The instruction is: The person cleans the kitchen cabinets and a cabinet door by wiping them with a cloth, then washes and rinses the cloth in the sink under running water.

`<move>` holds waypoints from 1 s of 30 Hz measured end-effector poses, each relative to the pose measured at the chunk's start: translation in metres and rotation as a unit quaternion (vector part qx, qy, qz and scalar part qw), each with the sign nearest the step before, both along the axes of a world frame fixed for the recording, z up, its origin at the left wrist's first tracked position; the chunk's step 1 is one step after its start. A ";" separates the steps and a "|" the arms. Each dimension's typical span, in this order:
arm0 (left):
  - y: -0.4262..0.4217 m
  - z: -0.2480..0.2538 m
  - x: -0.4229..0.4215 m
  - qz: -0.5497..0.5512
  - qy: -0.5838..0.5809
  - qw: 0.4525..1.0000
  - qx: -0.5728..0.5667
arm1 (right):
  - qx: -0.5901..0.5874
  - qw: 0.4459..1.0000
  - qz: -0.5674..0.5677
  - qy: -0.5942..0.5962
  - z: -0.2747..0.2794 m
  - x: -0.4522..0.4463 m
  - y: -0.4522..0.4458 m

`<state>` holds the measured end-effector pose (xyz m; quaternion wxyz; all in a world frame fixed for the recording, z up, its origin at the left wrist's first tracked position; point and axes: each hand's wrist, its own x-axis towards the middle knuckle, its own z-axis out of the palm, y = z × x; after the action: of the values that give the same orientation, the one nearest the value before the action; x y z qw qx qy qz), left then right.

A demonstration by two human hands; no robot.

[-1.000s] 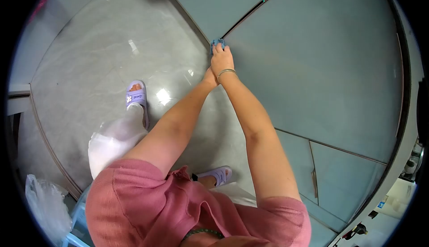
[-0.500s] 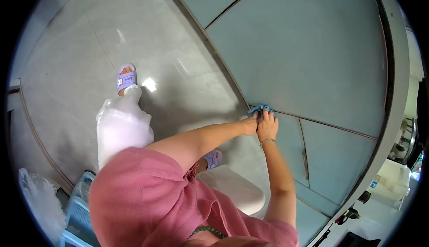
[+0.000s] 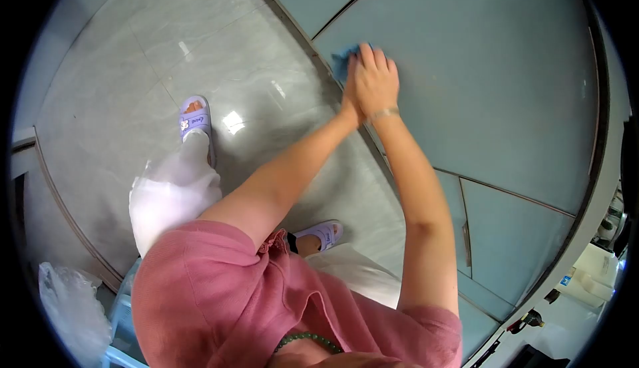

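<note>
A crumpled blue cloth is pressed against a grey-green cabinet door near its lower edge. My left hand holds the cloth from the side nearer the floor; its fingers are partly hidden by my other hand. Over it lies my right hand, with a bracelet at the wrist and its fingers bent over the cloth and door. Both hands touch each other. The cabinet door is smooth and shut.
Glossy tiled floor spreads to the left. My feet are in purple slippers. Lower left stand a blue plastic stool or basket and a clear plastic bag. A countertop edge with a white container runs along the right.
Both hands and the blue cloth have moved up the picture, from the gap between the cabinet panels along the large door's lower edge. The view has shifted slightly.
</note>
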<state>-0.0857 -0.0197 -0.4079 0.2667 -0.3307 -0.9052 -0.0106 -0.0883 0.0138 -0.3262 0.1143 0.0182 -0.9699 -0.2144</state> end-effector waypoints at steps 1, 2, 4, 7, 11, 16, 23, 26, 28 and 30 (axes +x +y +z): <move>0.000 0.000 -0.023 0.052 0.059 0.995 -0.059 | -0.007 1.000 0.018 0.012 -0.003 -0.025 -0.001; 0.002 -0.007 -0.048 0.119 0.147 0.964 -0.185 | -0.036 0.998 0.045 0.035 -0.009 -0.049 0.000; 0.009 -0.033 -0.094 0.339 0.480 0.585 -0.559 | -0.067 0.994 0.073 0.055 -0.012 -0.075 -0.001; 0.015 -0.063 -0.118 0.348 0.540 0.426 -0.637 | -0.133 0.985 0.099 0.052 -0.011 -0.080 -0.002; 0.043 -0.102 -0.067 0.230 0.540 0.401 -0.704 | -0.219 0.973 0.063 0.029 0.001 -0.025 0.007; 0.052 -0.096 0.053 -0.061 0.727 -0.201 -0.654 | -0.307 0.951 -0.044 -0.005 0.052 0.080 0.000; 0.077 -0.082 0.164 -0.166 0.826 -0.149 -0.518 | -0.340 0.917 -0.203 0.037 0.122 0.211 -0.040; 0.076 -0.068 0.191 -0.091 0.885 -0.096 -0.447 | -0.362 0.896 -0.244 0.086 0.120 0.234 -0.052; 0.068 -0.046 0.189 -0.058 0.901 -0.087 -0.422 | -0.372 0.890 -0.242 0.102 0.111 0.240 -0.049; 0.056 -0.018 0.174 -0.027 0.913 -0.086 -0.398 | -0.384 0.886 -0.239 0.107 0.109 0.241 -0.043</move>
<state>0.0884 0.0367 -0.4254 -0.6718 0.1122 -0.3261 -0.6555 0.1530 -0.0295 -0.2170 0.1610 -0.2822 -0.9333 0.1530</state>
